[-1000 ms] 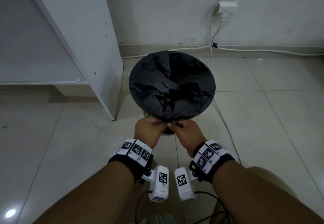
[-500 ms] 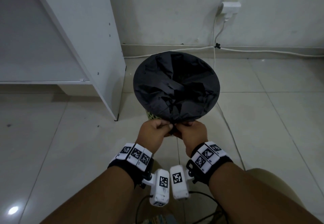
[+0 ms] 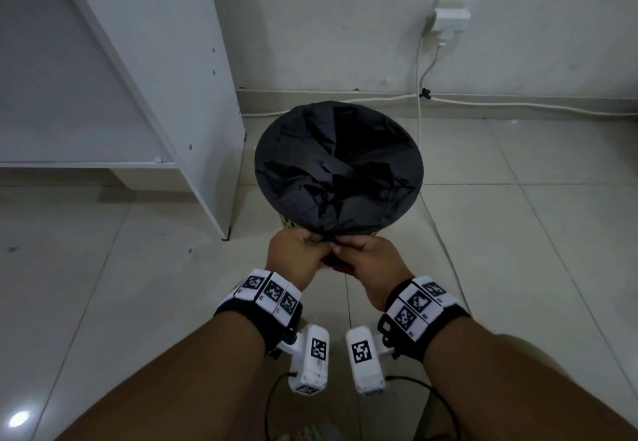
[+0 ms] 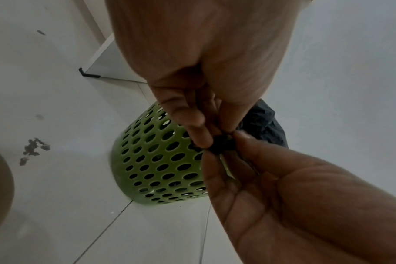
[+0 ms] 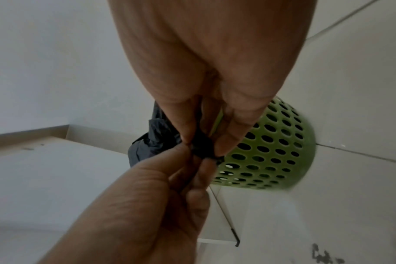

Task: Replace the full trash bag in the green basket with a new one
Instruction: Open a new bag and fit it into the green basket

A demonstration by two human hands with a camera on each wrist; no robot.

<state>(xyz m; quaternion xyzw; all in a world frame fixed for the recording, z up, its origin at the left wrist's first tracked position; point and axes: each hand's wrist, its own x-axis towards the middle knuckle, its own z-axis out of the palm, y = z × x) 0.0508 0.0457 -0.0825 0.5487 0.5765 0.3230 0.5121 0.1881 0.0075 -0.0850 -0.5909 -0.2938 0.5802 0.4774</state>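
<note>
On the pale tiled floor (image 3: 518, 233) stands the green basket (image 4: 156, 166), its wall full of round holes, just beside the foot of a white shelf unit (image 3: 165, 71). A black trash bag (image 3: 338, 168) lines it, stretched over the rim and crumpled inside. At the near edge of the rim the left hand (image 3: 297, 251) and the right hand (image 3: 366, 261) meet, each pinching a small gathered bunch of the bag between thumb and fingertips; both wrist views show the black wad squeezed between the two sets of fingers.

No brand or readable writing shows anywhere. The only markings are the black-and-white square code patterns on the white wristbands (image 3: 272, 295) and on the small white cameras (image 3: 310, 357) below the wrists.

Behind the basket, a white wall (image 3: 345, 19) meets the floor at a low skirting board. A white plug (image 3: 448, 19) sits in the wall, and white cables (image 3: 518, 104) run down from it and along the skirting. A patch of dark crumbs (image 4: 33, 146) lies on the tiles near the basket.
</note>
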